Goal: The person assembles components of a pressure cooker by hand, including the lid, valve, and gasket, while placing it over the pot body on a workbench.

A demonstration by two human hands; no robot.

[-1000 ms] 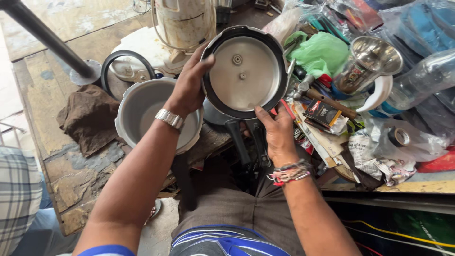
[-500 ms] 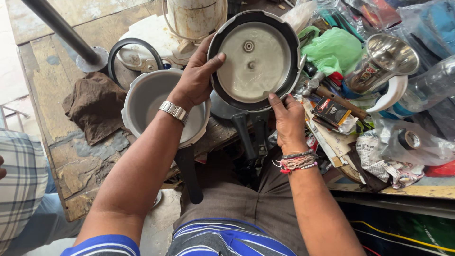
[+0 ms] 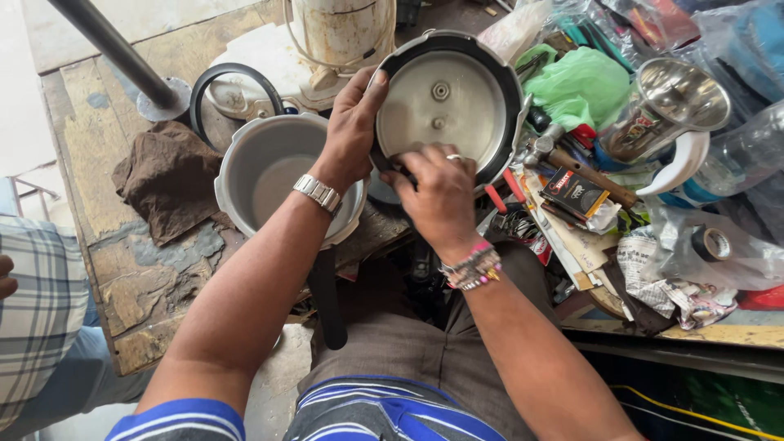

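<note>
We hold the pressure cooker lid (image 3: 445,102) inner face up above the tabletop (image 3: 106,204) — left hand (image 3: 351,131) gripping its left rim, right hand (image 3: 441,192) closed over the lower rim — just beside the open cooker pot (image 3: 269,175).

Silver lid (image 3: 447,98), black rim.
Grey pot (image 3: 273,167) w/ black handle below left-hand (image 3: 353,131) fingers; green bag (image 3: 581,86) right of right-hand (image 3: 441,196) fingers; brown rag (image 3: 167,180); plaid sleeve (image 3: 37,310).
</note>
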